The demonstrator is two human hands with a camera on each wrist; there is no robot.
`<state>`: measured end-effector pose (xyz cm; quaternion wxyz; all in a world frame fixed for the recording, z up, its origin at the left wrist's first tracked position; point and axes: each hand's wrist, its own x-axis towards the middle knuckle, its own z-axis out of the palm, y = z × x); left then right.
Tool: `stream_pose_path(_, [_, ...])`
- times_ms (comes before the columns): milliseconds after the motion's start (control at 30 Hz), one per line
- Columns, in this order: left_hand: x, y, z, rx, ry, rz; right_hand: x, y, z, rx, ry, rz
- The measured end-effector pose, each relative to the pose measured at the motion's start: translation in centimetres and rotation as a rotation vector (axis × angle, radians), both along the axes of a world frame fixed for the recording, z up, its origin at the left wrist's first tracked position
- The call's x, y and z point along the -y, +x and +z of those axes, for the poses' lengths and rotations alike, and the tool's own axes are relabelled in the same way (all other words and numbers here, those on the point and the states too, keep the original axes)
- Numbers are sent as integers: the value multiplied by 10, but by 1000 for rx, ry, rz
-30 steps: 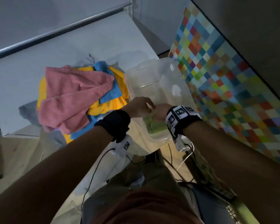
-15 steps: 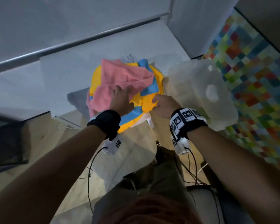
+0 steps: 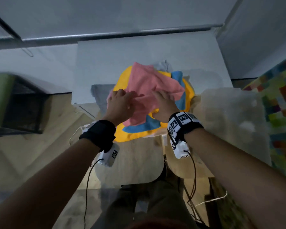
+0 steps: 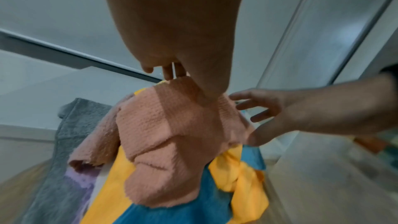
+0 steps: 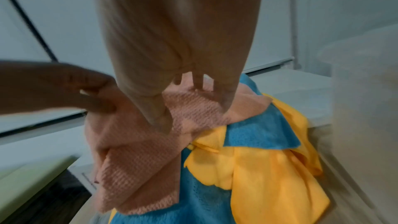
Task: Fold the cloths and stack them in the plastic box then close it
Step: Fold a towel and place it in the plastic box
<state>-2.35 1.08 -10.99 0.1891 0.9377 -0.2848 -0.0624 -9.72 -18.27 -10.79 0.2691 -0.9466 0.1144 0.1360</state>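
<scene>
White desk (image 3: 139,52) under a grey wall carries the cloth pile; the plastic box (image 3: 229,123) sits just right of it, blurred, contents unreadable. Versus half a second ago we see the right hand (image 3: 163,106) move off the yellow cloth (image 3: 124,78) onto the pink cloth (image 3: 149,83), joining the left hand (image 3: 120,104). Head view shows both hands on the pink cloth, grip unclear. Left wrist view adds detail: left thumb and fingers (image 4: 170,72) pinch a raised fold of pink, right fingers (image 4: 247,106) spread loose. Right wrist view shows right fingers (image 5: 224,94) flat on pink, blue cloth (image 5: 258,125) under it. Grey cloth (image 4: 71,125) and a lilac one (image 4: 79,176) appear only from the left wrist.
</scene>
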Motion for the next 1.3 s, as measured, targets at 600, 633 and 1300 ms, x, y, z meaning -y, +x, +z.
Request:
stream_pose_path(600, [-122,4,175,-48,-11,-23,21,-5,129,239,69,18])
stream_pose_path(633, [-130,5,179,-19,-11,-26,19,-12,135,274,73,8])
stream_pose_path(1300, [-202,18,208,141,-101,200,36,-64,211,249,176,-188])
